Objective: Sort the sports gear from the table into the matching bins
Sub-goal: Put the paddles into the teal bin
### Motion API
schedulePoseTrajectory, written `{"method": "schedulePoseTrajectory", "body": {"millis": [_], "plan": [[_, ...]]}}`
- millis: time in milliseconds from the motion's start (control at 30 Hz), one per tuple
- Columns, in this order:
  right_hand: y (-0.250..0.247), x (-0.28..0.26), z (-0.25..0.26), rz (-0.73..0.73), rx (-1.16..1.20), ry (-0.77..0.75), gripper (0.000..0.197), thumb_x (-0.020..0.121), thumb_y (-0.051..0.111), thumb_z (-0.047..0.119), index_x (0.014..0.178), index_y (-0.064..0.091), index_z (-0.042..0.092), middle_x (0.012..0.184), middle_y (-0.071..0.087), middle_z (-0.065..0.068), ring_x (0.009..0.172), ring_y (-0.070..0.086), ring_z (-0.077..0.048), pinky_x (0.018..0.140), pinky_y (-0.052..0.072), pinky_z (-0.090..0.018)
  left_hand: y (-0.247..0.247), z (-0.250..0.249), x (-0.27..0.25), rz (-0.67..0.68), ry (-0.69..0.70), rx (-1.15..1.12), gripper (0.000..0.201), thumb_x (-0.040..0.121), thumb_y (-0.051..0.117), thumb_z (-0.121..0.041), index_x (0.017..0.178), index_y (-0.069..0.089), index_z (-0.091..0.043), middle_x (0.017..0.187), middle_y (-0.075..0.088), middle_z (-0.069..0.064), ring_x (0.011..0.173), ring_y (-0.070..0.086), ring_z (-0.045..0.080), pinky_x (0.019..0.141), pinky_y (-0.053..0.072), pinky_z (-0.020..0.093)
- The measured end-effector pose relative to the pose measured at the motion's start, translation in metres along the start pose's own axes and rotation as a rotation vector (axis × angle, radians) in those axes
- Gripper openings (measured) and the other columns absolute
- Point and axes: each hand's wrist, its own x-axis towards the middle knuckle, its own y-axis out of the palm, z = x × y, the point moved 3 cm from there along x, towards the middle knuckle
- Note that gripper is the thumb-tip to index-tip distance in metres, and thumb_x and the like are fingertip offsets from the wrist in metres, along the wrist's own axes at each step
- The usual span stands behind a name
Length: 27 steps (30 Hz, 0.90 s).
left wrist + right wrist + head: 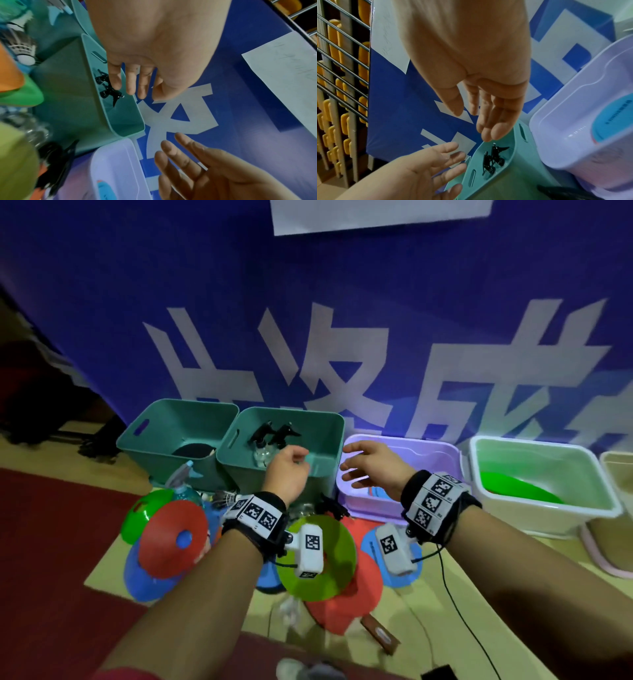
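My left hand (297, 457) hovers over the front rim of the second teal bin (329, 419), fingers loosely curled and holding nothing. Two clear spray bottles with black triggers (274, 435) lie inside that bin; the left wrist view shows their black triggers (109, 89) just below my left fingertips (131, 88). My right hand (356, 469) floats with spread fingers over the left end of the purple bin (411, 442), also empty. On the table below lie a red disc (171, 539), a green disc (337, 556), shuttlecocks (226, 496) and a blue-trigger spray bottle (185, 478).
A first teal bin (191, 404) at the left holds a dark item. A white bin (548, 444) at the right holds a green disc. The purple bin holds a blue disc (611, 121). A blue banner stands right behind the bins. Cables trail from my right wrist.
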Motion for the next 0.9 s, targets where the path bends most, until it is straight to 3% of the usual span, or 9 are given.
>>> {"method": "schedulePoseTrajectory", "body": {"millis": [100,200,333,500,733,833,900], "plan": [[-0.013,-0.034,-0.024,0.006,0.013,0.021,0.03,0.092,0.056,0.004,0.121,0.056,0.009,0.094,0.065,-0.015,0.074,0.063,-0.025,0.063,0.05,-0.029,0.016,0.006,-0.045,-0.005,-0.014,-0.002,0.03,0.086,0.055,0.002,0.114,0.064,-0.006,0.111,0.066,0.009,0.101,0.061,0.02,0.093,0.045,0.027],[-0.022,-0.062,-0.051,0.0,0.012,0.059,0.027,0.09,0.057,0.002,0.117,0.056,0.01,0.091,0.065,-0.015,0.066,0.062,-0.022,0.06,0.049,-0.028,0.032,0.02,-0.083,0.026,-0.071,-0.003,0.027,0.088,0.054,0.0,0.111,0.064,-0.011,0.109,0.064,0.004,0.104,0.06,0.021,0.095,0.049,0.034],[-0.031,-0.087,-0.081,0.022,-0.008,0.11,0.027,0.09,0.056,0.001,0.114,0.056,0.011,0.089,0.065,-0.012,0.068,0.063,-0.021,0.06,0.05,-0.029,0.046,0.037,-0.118,0.026,-0.122,0.003,0.022,0.089,0.054,-0.002,0.104,0.063,-0.016,0.106,0.064,0.004,0.105,0.061,0.024,0.095,0.049,0.037],[-0.035,-0.098,-0.108,0.028,0.015,0.179,0.023,0.091,0.054,0.001,0.112,0.055,0.01,0.089,0.062,-0.014,0.066,0.061,-0.021,0.056,0.048,-0.026,0.049,0.054,-0.145,0.029,-0.176,0.002,0.026,0.09,0.052,0.001,0.112,0.063,-0.006,0.112,0.064,0.009,0.1,0.059,0.021,0.082,0.045,0.026],[-0.007,-0.083,-0.156,0.03,-0.014,0.282,0.017,0.09,0.055,0.002,0.105,0.055,0.012,0.088,0.061,-0.012,0.064,0.061,-0.022,0.057,0.048,-0.027,0.03,0.098,-0.164,0.004,-0.259,0.027,0.026,0.09,0.055,-0.002,0.115,0.063,-0.007,0.118,0.062,0.011,0.112,0.058,0.025,0.099,0.047,0.04],[0.01,-0.073,-0.174,0.024,-0.027,0.326,0.01,0.093,0.055,0.007,0.102,0.057,0.011,0.086,0.061,-0.01,0.068,0.061,-0.024,0.064,0.052,-0.034,0.022,0.12,-0.17,0.013,-0.282,0.04,0.029,0.09,0.054,-0.001,0.118,0.061,-0.006,0.122,0.061,0.013,0.114,0.057,0.027,0.1,0.046,0.044],[0.021,-0.065,-0.187,0.009,-0.035,0.37,0.016,0.093,0.057,0.009,0.109,0.056,0.013,0.086,0.061,-0.01,0.069,0.061,-0.025,0.069,0.054,-0.038,0.018,0.137,-0.174,-0.003,-0.294,0.043,0.029,0.089,0.053,-0.001,0.116,0.062,-0.006,0.119,0.062,0.014,0.111,0.059,0.03,0.097,0.047,0.045]]}}
